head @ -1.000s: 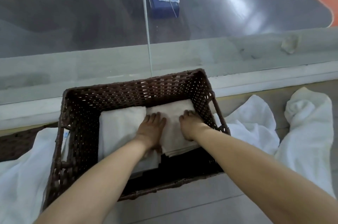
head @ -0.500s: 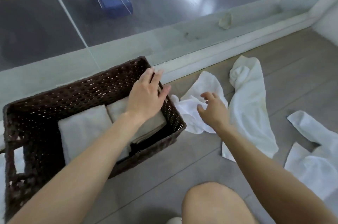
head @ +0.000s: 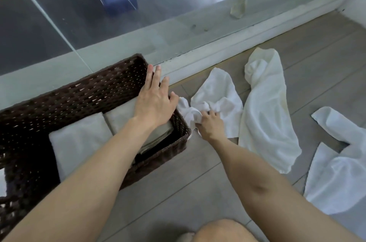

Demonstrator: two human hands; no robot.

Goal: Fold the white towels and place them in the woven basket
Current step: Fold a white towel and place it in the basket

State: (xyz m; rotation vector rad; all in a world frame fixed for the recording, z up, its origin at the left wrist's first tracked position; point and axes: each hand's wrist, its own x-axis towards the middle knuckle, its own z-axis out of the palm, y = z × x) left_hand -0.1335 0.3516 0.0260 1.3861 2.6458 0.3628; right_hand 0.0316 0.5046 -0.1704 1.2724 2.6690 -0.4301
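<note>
A bare knee (head: 223,230) sits nearest, at the bottom edge, over the grey floor (head: 178,192). To the left on that floor stands the woven basket (head: 89,93), with two folded towels (head: 79,142) lying side by side inside it.

A second ago both hands pressed flat on the right-hand one of that pair. Now neither does, so that towel looks stowed and the next one is being fetched.

The left hand (head: 154,101) has lifted to the basket's right end, its fingers (head: 156,75) straight and a little spread, holding nothing. Whether the thumb touches the rim I cannot tell.

The right hand (head: 211,125), which was reaching with loose fingers half a second ago, now lies on the crumpled towel (head: 217,91) just beside the basket. Its fingers (head: 213,114) are curled into the bunched cloth, gripping it.

Beyond that, a long towel (head: 265,115) lies stretched on the floor. Another loose towel (head: 336,166) lies at the right, apart from it. Both are unfolded, so several rounds remain. Farthest off runs the glass wall (head: 118,30).
</note>
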